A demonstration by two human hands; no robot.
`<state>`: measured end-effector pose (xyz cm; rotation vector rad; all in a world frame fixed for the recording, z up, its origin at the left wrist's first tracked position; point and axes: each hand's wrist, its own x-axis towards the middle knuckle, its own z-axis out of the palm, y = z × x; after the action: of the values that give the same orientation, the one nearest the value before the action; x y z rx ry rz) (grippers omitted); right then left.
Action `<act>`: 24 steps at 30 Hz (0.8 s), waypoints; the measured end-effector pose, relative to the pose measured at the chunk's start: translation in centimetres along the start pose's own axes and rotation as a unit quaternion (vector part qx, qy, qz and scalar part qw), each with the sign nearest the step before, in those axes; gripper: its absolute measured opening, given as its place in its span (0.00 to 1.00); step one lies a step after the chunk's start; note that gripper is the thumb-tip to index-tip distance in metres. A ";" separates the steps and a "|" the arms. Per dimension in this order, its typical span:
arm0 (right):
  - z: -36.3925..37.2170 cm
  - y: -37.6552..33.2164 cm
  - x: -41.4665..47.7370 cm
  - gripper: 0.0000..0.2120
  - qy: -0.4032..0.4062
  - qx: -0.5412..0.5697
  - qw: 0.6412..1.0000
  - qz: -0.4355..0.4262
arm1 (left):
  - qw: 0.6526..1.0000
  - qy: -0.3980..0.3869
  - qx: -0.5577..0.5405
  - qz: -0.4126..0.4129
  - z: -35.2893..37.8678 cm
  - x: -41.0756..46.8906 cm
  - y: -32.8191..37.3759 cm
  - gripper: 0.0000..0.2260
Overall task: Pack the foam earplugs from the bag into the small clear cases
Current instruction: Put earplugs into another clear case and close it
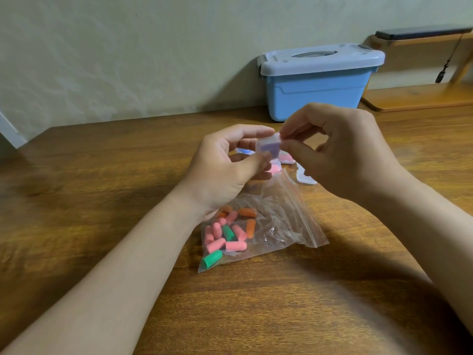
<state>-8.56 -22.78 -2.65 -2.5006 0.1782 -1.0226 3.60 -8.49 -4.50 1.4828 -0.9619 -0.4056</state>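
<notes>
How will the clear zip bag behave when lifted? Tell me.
The crinkled clear plastic zip bag looks floppy and would probably sag. Its pink, orange and green foam earplugs seem light and would likely slide downward.

Left hand point(227, 165), right hand point(343, 152) raised close together, fingers point(250, 129) curled, pinching.

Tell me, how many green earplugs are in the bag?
2. One green earplug lies in the near left corner of the bag; the other sits further in among pink earplugs. More may hide under the left hand.
</notes>
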 end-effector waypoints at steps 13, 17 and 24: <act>0.3 0.0 0.0 0.12 -0.026 0.004 0.999 0.041 | 0.993 -0.010 -0.095 -0.065 -0.1 -0.1 0.5 0.09; 0.3 0.0 0.0 0.11 -0.024 0.004 0.999 0.042 | 0.987 -0.030 -0.131 -0.083 -0.3 0.0 0.7 0.09; 0.4 0.0 -0.1 0.10 -0.025 0.032 0.999 0.036 | 0.968 -0.086 -0.193 -0.138 -0.3 -0.2 1.4 0.11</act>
<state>-8.41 -22.61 -2.99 -2.4418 0.2150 -0.9227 3.26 -7.98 -3.21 1.2374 -0.7565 -0.8864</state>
